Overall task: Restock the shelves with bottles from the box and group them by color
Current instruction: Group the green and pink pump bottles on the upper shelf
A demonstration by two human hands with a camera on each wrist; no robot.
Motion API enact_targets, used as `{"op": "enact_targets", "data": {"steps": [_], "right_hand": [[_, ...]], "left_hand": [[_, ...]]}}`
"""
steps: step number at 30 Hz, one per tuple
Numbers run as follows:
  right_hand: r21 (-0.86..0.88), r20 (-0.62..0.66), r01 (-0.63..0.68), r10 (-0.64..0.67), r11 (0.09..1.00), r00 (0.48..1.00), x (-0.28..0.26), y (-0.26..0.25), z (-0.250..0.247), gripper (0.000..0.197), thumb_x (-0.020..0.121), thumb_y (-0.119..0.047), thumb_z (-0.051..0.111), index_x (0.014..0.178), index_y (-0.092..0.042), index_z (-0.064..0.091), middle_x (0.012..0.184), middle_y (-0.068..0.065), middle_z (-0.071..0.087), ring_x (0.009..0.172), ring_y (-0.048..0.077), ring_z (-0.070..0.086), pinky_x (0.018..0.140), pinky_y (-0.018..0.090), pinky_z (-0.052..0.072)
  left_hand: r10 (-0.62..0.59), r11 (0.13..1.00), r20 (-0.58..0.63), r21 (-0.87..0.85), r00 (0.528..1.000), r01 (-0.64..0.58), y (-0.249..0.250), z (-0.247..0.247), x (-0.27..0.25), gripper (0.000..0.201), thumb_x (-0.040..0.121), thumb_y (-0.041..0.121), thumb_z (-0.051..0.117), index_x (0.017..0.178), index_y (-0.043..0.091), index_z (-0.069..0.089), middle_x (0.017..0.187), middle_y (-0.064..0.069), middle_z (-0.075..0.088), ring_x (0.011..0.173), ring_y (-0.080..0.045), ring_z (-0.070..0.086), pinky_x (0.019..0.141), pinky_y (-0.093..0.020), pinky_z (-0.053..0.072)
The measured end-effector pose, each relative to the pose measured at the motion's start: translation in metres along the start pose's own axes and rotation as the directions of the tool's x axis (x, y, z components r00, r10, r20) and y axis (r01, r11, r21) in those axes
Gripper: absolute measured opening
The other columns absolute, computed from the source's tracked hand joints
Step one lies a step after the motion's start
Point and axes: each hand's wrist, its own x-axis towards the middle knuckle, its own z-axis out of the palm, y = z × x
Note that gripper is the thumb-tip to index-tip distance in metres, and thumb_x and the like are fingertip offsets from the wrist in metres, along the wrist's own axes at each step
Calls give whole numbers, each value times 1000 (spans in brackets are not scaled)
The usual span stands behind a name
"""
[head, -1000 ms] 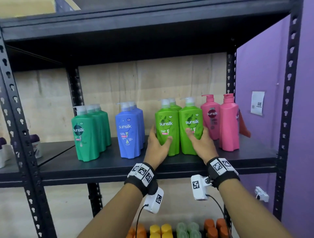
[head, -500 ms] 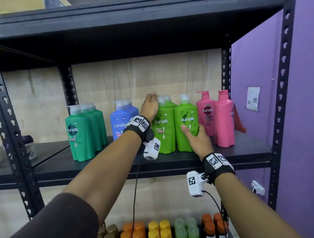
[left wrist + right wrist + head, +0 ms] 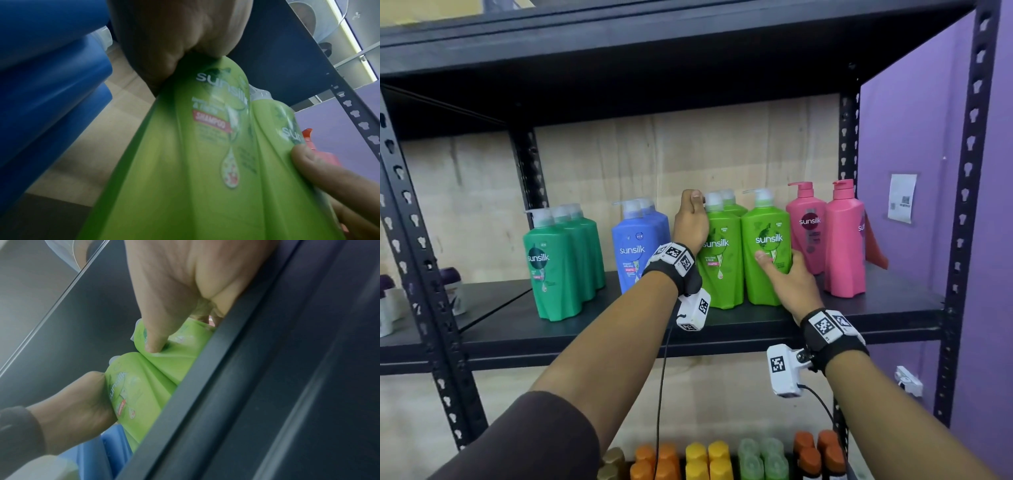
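Observation:
Two light green pump bottles stand side by side on the black shelf [image 3: 619, 329], with a third behind them. My left hand [image 3: 691, 222] is up at the top of the left light green bottle [image 3: 719, 274], fingers curled by its white pump; the left wrist view shows the palm [image 3: 164, 40] against the shoulder of this left bottle [image 3: 174, 162]. My right hand [image 3: 791, 277] holds the right light green bottle [image 3: 767, 236] low down, thumb on its front label and fingers round its right side. In the right wrist view a fingertip [image 3: 152, 347] presses that right bottle [image 3: 174, 360].
Dark green bottles [image 3: 554, 267] stand at the left of the shelf, blue ones [image 3: 633, 253] beside my left hand, pink ones [image 3: 842, 246] just right of my right hand. Black uprights [image 3: 962, 205] frame the bay. Coloured bottle caps [image 3: 709, 455] fill the level below.
My left hand has risen from the lower front of the left light green bottle to its pump top. The right hand stays low on the right light green bottle.

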Motion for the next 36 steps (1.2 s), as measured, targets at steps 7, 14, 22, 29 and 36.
{"op": "enact_targets", "data": {"steps": [7, 14, 22, 29, 36], "right_hand": [[6, 0, -12, 12, 1000, 1000, -1, -2, 0, 76, 63, -92, 61, 121, -43, 50, 113, -13, 64, 113, 19, 63, 102, 38, 48], [2, -11, -22, 22, 1000, 1000, -2, -2, 1, 83, 62, -92, 62, 126, -40, 52, 116, -11, 66, 113, 20, 64, 103, 39, 49], [4, -11, -29, 29, 1000, 1000, -3, -3, 0, 83, 64, -89, 64, 129, -39, 51, 115, -13, 65, 112, 18, 63, 103, 38, 49], [-20, -17, -11, 11, 1000, 1000, 0, 1, 2, 73, 71, -86, 64, 126, -39, 50, 113, -13, 63, 108, 16, 61, 96, 34, 47], [-92, 28, 31, -29, 995, 999, 5, 5, 4, 81, 85, -76, 57, 143, -21, 40, 138, 3, 57, 126, 26, 55, 103, 37, 43]], "left_hand": [[42, 999, -10, -1, 999, -42, 2, -2, -5, 31, 111, 43, 22, 97, 22, 40, 74, 5, 50, 69, -10, 51, 73, -33, 38], [50, 999, -12, -11, 999, -50, 5, -3, -7, 29, 111, 41, 23, 96, 23, 40, 72, 5, 47, 66, -14, 48, 78, -38, 45], [-98, 993, 178, -43, 979, 107, 5, -13, -12, 51, 106, 61, 22, 130, 20, 41, 117, -1, 60, 110, -23, 59, 94, -32, 41], [-235, 971, 501, 167, 833, 174, 14, -42, -17, 85, 87, 58, 73, 151, 19, 33, 133, 0, 64, 113, -17, 67, 94, -37, 58], [-329, 944, 629, 233, 704, 233, 24, -59, -16, 81, 95, 15, 73, 156, 22, 22, 138, -10, 59, 123, -34, 62, 92, -60, 57]]}}
